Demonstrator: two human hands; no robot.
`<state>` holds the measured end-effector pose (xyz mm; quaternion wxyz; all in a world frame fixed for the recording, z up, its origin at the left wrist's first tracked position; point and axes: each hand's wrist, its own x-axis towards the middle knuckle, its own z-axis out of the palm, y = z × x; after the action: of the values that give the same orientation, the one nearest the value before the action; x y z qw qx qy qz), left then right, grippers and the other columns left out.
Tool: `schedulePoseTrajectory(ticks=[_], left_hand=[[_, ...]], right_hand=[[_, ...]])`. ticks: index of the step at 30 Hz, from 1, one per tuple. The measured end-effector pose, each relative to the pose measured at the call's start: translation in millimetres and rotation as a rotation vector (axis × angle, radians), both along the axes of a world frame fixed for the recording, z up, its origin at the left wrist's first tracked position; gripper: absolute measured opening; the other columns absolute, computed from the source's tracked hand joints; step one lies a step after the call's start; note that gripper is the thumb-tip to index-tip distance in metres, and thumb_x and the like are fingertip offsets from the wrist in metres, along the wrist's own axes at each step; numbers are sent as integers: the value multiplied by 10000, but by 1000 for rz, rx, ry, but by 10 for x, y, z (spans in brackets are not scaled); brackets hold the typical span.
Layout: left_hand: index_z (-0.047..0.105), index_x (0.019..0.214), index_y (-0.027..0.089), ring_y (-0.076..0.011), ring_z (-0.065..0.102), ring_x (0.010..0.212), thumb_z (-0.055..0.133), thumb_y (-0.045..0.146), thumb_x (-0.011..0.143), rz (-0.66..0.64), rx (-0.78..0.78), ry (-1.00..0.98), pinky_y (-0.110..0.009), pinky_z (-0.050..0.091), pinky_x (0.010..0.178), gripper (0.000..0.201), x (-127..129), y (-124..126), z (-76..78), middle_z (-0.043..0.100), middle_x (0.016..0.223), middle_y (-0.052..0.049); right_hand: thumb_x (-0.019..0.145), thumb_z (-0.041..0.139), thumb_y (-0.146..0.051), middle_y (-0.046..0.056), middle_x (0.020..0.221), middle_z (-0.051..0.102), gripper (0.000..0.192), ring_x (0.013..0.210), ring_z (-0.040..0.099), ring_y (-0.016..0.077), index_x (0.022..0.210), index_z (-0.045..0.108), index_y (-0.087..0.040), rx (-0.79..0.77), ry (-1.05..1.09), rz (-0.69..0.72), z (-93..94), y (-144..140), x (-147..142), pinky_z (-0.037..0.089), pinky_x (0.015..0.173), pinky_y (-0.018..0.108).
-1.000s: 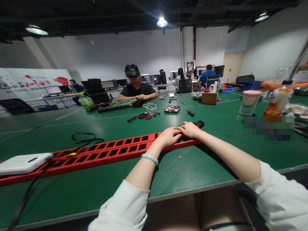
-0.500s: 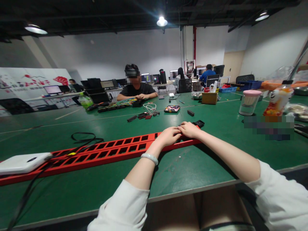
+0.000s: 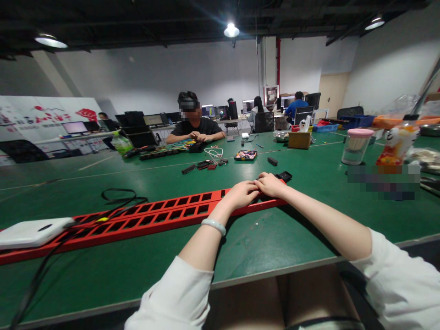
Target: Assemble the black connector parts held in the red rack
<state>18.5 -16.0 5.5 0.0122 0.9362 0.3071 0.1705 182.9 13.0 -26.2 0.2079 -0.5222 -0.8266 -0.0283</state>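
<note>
L hand [image 3: 239,195] & R hand [image 3: 270,185] meet atop red slotted frame [image 3: 154,230], R end; long axis runs L, L hand nearer; can't tell grip.

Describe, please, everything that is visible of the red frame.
The long red frame looks rigid, with two parallel rows of roughly rectangular openings. It lies slanting on the green table, its left end cropped. A white device and black cables lie across its left part; the left hand and right hand partly cover its right end.

Rightward we could cross flat green tabletop [image 3: 316,201]; leftward, a white rectangular box [image 3: 30,233] blocks the long red slotted rail [image 3: 165,226].
</note>
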Motion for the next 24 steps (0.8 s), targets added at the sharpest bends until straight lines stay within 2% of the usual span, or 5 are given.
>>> schedulePoseTrajectory(ticks=[4,8,14,19,24], left_hand=[[622,1008,218,-166,510,1021,420,299,845,25,-22,1,-261,360,918,272,1,1,-4,564,1121,-26],[604,1056,215,-182,503,1038,422,340,842,79,-44,-4,-280,357,925,308,-6,21,-31,545,1153,-40],[599,1066,220,-178,505,1037,419,353,842,63,-43,-15,-278,355,924,317,-10,40,-47,551,1146,-39],[588,1081,227,-176,508,1030,418,345,845,58,-43,-10,-276,359,917,314,-8,34,-39,551,1143,-36],[587,1075,225,-168,515,1014,407,337,852,25,-18,-9,-263,364,908,308,-10,44,-50,559,1125,-31]], right_hand=[[849,364,-335,105,993,571,344,953,498,185,907,656,-163,89,123,19,10,1,10,347,867,296],[789,467,-243,83,938,566,238,872,495,162,933,642,-169,147,226,-25,8,1,29,361,826,275],[799,461,-273,83,875,548,219,848,456,174,858,648,-175,132,171,-34,26,-37,35,352,803,298],[802,453,-283,90,890,527,220,833,451,176,868,622,-159,85,126,-75,30,-34,34,352,793,303],[805,435,-288,93,883,522,214,830,447,180,829,604,-158,124,110,-80,23,-48,29,356,768,286]])
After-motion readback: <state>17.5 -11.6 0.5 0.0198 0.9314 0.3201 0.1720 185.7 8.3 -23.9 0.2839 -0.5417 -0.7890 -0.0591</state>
